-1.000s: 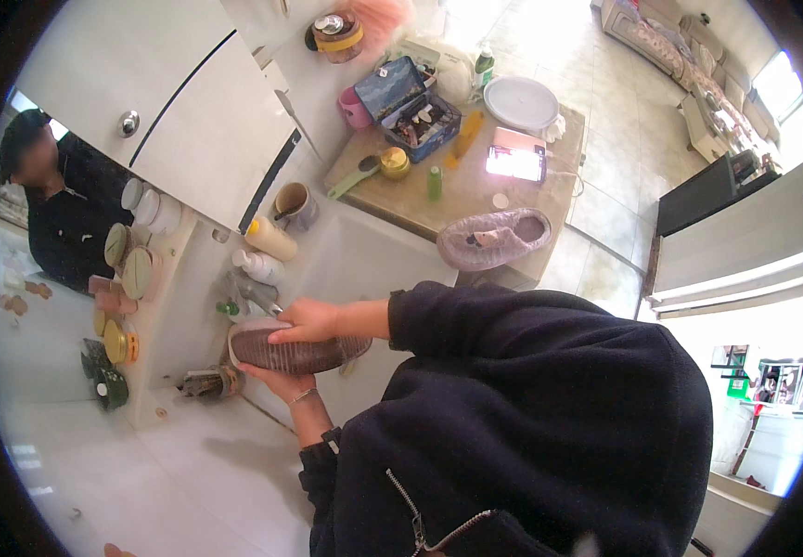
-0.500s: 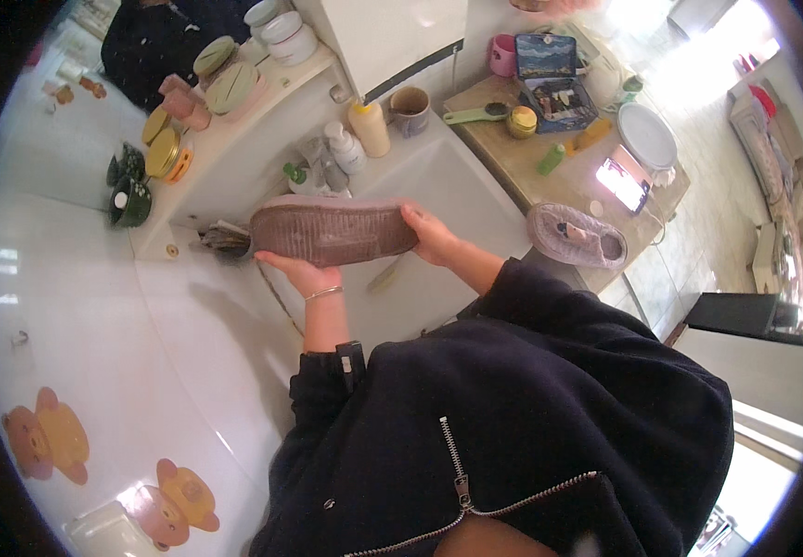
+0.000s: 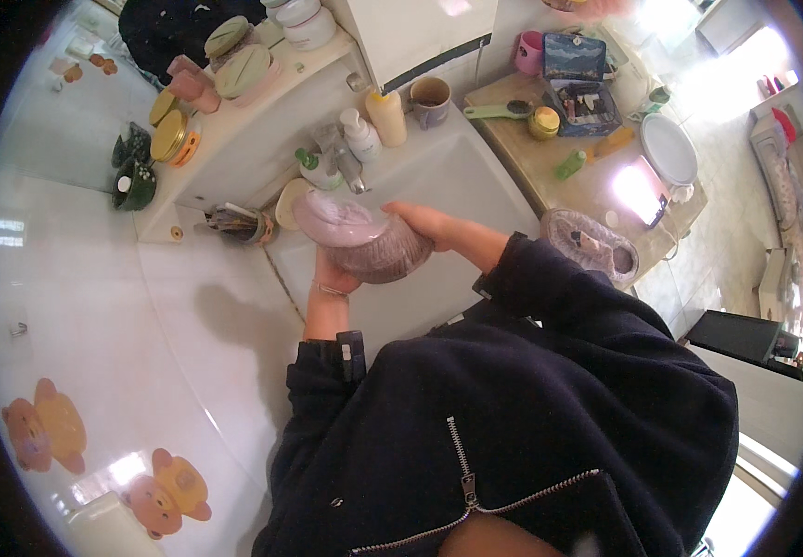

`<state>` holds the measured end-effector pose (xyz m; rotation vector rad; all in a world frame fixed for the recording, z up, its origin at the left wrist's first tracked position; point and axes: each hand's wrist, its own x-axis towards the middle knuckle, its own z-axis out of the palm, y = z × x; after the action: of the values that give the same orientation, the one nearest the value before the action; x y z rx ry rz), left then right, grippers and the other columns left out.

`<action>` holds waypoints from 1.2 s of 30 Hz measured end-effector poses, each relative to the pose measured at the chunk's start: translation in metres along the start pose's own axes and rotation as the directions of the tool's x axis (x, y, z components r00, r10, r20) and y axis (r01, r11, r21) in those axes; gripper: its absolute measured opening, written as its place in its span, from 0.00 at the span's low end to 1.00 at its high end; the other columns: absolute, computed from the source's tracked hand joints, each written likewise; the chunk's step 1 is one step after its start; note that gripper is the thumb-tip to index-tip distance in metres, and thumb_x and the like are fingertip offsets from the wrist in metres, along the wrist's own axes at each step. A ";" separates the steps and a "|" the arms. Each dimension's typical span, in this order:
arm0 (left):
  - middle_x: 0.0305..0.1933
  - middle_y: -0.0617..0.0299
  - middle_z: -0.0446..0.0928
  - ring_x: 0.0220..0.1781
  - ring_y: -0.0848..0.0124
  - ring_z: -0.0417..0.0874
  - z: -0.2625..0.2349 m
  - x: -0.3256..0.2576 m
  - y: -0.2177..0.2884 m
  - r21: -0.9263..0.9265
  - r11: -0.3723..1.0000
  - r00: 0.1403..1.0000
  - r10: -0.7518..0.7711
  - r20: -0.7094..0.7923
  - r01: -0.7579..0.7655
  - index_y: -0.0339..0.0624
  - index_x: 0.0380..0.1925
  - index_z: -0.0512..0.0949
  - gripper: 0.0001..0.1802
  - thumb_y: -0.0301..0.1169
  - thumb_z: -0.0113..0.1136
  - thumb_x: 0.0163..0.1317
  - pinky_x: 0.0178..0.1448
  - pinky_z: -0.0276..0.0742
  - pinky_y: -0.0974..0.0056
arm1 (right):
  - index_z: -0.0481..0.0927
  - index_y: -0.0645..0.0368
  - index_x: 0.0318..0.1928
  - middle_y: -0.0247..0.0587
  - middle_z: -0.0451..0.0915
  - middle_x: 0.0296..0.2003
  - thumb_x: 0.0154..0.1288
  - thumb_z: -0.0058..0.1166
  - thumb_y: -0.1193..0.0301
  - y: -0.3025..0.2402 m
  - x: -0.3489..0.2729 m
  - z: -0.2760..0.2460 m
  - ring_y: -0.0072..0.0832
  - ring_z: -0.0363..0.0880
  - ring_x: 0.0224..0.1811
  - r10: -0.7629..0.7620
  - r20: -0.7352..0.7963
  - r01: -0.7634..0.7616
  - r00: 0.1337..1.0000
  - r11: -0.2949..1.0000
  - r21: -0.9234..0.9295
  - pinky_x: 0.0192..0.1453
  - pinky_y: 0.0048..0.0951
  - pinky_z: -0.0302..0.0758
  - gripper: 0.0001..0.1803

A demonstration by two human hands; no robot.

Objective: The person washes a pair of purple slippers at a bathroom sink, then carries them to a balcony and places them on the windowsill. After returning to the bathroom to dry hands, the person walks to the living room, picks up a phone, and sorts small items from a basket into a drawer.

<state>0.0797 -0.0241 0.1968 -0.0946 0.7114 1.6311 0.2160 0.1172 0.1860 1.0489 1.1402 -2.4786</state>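
Over the white sink (image 3: 480,176) I hold a pinkish-grey slipper (image 3: 385,257) between both hands. It is tilted, with its smooth pale upper (image 3: 336,221) at the left and its ribbed, darker side facing me. My left hand (image 3: 334,271) grips it from below on the near left side; some fingers are hidden beneath it. My right hand (image 3: 420,223) is wrapped round its far right side. A second, similar slipper (image 3: 564,227) rests on the counter to the right of the sink, apart from my hands.
Behind the sink stand a yellow-capped bottle (image 3: 385,119), a white pump bottle (image 3: 360,136) and a mug (image 3: 430,104). A faucet (image 3: 349,169) juts over the basin. The right counter (image 3: 513,158) carries a lit phone (image 3: 640,192) and an open tin (image 3: 585,102). Jars line the left shelf (image 3: 262,102).
Both hands have turned the slipper from its flat, ribbed sole to a tilted side view showing the upper. My left hand has shifted right and under it. The view has moved slightly.
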 end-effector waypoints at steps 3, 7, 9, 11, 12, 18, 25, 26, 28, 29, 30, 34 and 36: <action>0.50 0.61 0.75 0.53 0.67 0.77 0.018 0.002 0.002 0.264 0.964 0.999 -0.041 0.008 0.037 0.47 0.51 0.71 0.22 0.51 0.42 0.70 0.58 0.74 0.60 | 0.69 0.64 0.59 0.46 0.76 0.54 0.68 0.45 0.51 0.009 0.029 -0.014 0.36 0.76 0.54 -0.010 0.053 0.020 0.999 0.980 -0.199 0.62 0.35 0.69 0.31; 0.47 0.61 0.77 0.49 0.69 0.79 0.055 0.012 0.004 0.597 0.802 0.997 0.024 -0.073 0.025 0.44 0.52 0.71 0.28 0.55 0.42 0.69 0.55 0.75 0.63 | 0.76 0.60 0.54 0.43 0.78 0.52 0.67 0.48 0.57 0.033 0.097 -0.028 0.33 0.75 0.54 -0.398 0.379 0.538 0.836 0.456 -0.709 0.62 0.35 0.66 0.23; 0.49 0.56 0.77 0.49 0.70 0.79 0.068 0.011 0.004 0.573 0.807 0.988 -0.081 -0.130 0.142 0.37 0.53 0.72 0.36 0.60 0.41 0.67 0.54 0.73 0.66 | 0.78 0.59 0.48 0.40 0.79 0.46 0.66 0.49 0.62 0.043 0.130 -0.039 0.31 0.75 0.49 -0.629 0.522 0.814 0.575 0.380 -0.439 0.57 0.33 0.69 0.16; 0.50 0.54 0.78 0.49 0.70 0.79 0.079 0.017 0.006 0.676 0.716 0.983 -0.079 -0.168 0.173 0.34 0.53 0.73 0.39 0.62 0.40 0.66 0.54 0.73 0.66 | 0.77 0.60 0.45 0.41 0.78 0.43 0.67 0.46 0.62 0.049 0.164 -0.037 0.31 0.75 0.46 -0.509 0.505 0.671 0.697 0.712 -0.208 0.54 0.31 0.69 0.15; 0.49 0.51 0.78 0.51 0.70 0.78 0.081 0.019 0.006 0.711 0.672 0.974 -0.080 -0.211 0.209 0.30 0.53 0.74 0.42 0.63 0.40 0.66 0.54 0.72 0.67 | 0.77 0.60 0.44 0.42 0.78 0.42 0.68 0.45 0.63 0.051 0.180 -0.034 0.30 0.75 0.44 -0.437 0.514 0.549 0.738 0.832 -0.081 0.52 0.30 0.69 0.15; 0.48 0.54 0.78 0.51 0.69 0.78 0.051 0.040 0.003 0.773 0.555 0.950 -0.130 -0.282 0.306 0.32 0.54 0.73 0.42 0.64 0.38 0.66 0.57 0.70 0.67 | 0.76 0.64 0.42 0.46 0.79 0.40 0.71 0.38 0.58 0.054 0.204 -0.045 0.33 0.76 0.43 -0.312 0.448 0.395 0.838 0.913 -0.103 0.51 0.31 0.70 0.21; 0.70 0.58 0.60 0.70 0.61 0.62 -0.007 0.031 0.008 0.175 0.953 0.965 0.224 0.136 -0.246 0.44 0.67 0.57 0.54 0.75 0.43 0.51 0.71 0.58 0.51 | 0.73 0.69 0.55 0.52 0.79 0.47 0.70 0.31 0.43 -0.018 0.075 -0.083 0.36 0.77 0.51 -0.408 -0.175 0.165 0.896 0.673 -0.721 0.58 0.36 0.68 0.39; 0.72 0.58 0.57 0.71 0.60 0.58 -0.011 0.027 0.007 0.126 0.953 0.959 0.263 0.108 -0.276 0.45 0.68 0.56 0.57 0.77 0.41 0.47 0.72 0.54 0.47 | 0.73 0.67 0.56 0.52 0.79 0.47 0.70 0.31 0.42 -0.030 0.056 -0.081 0.36 0.77 0.51 -0.372 -0.278 0.171 0.886 0.818 -0.549 0.58 0.36 0.68 0.38; 0.74 0.59 0.50 0.74 0.58 0.51 -0.014 0.016 0.005 -0.003 0.941 0.935 0.338 0.110 -0.340 0.48 0.69 0.54 0.63 0.82 0.38 0.39 0.73 0.46 0.39 | 0.75 0.62 0.54 0.48 0.79 0.46 0.70 0.33 0.43 -0.043 0.029 -0.068 0.35 0.76 0.50 -0.347 -0.364 0.249 0.864 0.924 -0.290 0.57 0.35 0.68 0.35; 0.74 0.58 0.50 0.74 0.57 0.50 -0.015 0.011 0.005 0.022 0.949 0.949 0.315 0.013 -0.315 0.49 0.70 0.52 0.64 0.83 0.37 0.39 0.73 0.44 0.38 | 0.77 0.60 0.51 0.44 0.79 0.45 0.69 0.35 0.43 -0.044 0.019 -0.062 0.33 0.75 0.50 -0.380 -0.363 0.313 0.851 0.921 -0.231 0.56 0.35 0.68 0.33; 0.74 0.58 0.51 0.75 0.55 0.50 -0.015 0.007 0.005 0.023 0.955 0.955 0.295 -0.002 -0.295 0.49 0.70 0.51 0.64 0.83 0.36 0.39 0.72 0.43 0.36 | 0.78 0.57 0.48 0.39 0.80 0.43 0.69 0.37 0.43 -0.043 0.011 -0.059 0.31 0.74 0.50 -0.358 -0.393 0.319 0.847 0.934 -0.161 0.56 0.34 0.68 0.31; 0.74 0.56 0.51 0.75 0.53 0.49 -0.014 -0.008 0.010 -0.057 0.973 0.950 0.203 -0.238 -0.222 0.50 0.71 0.50 0.65 0.84 0.35 0.39 0.71 0.44 0.35 | 0.76 0.60 0.44 0.35 0.78 0.39 0.70 0.38 0.47 -0.021 -0.009 -0.061 0.27 0.74 0.45 -0.672 -0.272 0.536 0.689 0.724 -0.434 0.58 0.35 0.66 0.27; 0.73 0.54 0.53 0.74 0.53 0.52 -0.017 -0.015 0.015 0.039 0.989 0.981 0.144 -0.132 -0.140 0.50 0.71 0.51 0.59 0.80 0.37 0.47 0.70 0.48 0.34 | 0.75 0.60 0.42 0.35 0.76 0.35 0.70 0.39 0.48 -0.012 -0.014 -0.065 0.30 0.75 0.42 -0.797 -0.084 0.605 0.598 0.518 -0.605 0.62 0.38 0.64 0.25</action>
<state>0.0635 -0.0457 0.1957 -0.1366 0.8620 1.7616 0.2542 0.1714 0.1737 0.9836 2.6725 -2.2011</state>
